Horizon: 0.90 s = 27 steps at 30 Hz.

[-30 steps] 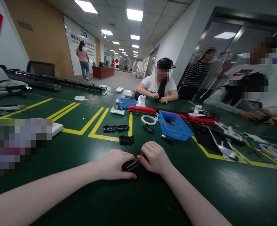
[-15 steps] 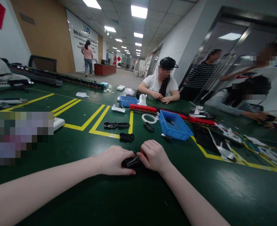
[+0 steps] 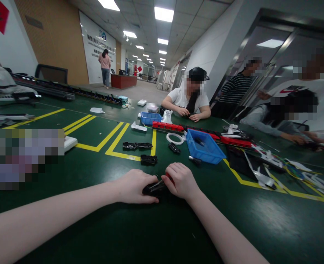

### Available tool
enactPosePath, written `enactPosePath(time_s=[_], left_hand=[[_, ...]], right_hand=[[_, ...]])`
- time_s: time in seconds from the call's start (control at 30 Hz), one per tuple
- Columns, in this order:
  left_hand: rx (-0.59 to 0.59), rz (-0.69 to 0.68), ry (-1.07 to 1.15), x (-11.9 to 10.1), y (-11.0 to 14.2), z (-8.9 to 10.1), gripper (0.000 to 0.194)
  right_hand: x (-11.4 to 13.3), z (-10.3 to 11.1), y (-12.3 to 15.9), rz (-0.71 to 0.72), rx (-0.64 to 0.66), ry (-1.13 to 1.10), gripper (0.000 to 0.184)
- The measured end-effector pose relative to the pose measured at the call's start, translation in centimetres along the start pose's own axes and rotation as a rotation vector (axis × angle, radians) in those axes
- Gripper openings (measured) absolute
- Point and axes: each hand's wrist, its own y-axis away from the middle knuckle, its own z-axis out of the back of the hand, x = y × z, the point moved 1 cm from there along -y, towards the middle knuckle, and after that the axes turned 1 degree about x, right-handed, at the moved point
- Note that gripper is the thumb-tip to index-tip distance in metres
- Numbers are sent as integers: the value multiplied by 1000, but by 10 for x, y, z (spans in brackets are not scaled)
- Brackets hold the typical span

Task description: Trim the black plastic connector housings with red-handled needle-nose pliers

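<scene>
At the frame's lower centre, my left hand (image 3: 137, 186) grips a black part (image 3: 147, 189) while my right hand (image 3: 181, 182) holds a red-handled tool (image 3: 159, 185) over it.

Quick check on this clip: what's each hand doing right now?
Left hand: closed around a black part.
Right hand: closed on a red-handled tool.

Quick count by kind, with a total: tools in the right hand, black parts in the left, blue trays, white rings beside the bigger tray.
Red-handled tool in the right hand: 1
Black part in the left hand: 1
Blue trays, small and large: 2
White ring: 1
Total: 5
</scene>
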Motion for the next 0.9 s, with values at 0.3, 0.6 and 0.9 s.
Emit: enactPosePath(time_s=[0.3,0.6,0.9], left_hand=[[0,6,-14,1,0,-1,38],[-6,-1,-35,1,2,-1,36],[11,9,-9,-2,2,3,38]], right_hand=[[1,0,0,20,13,11,35],[11,2,-1,-12,13,31,36],[7,4,-4,-14,-39,45,33]])
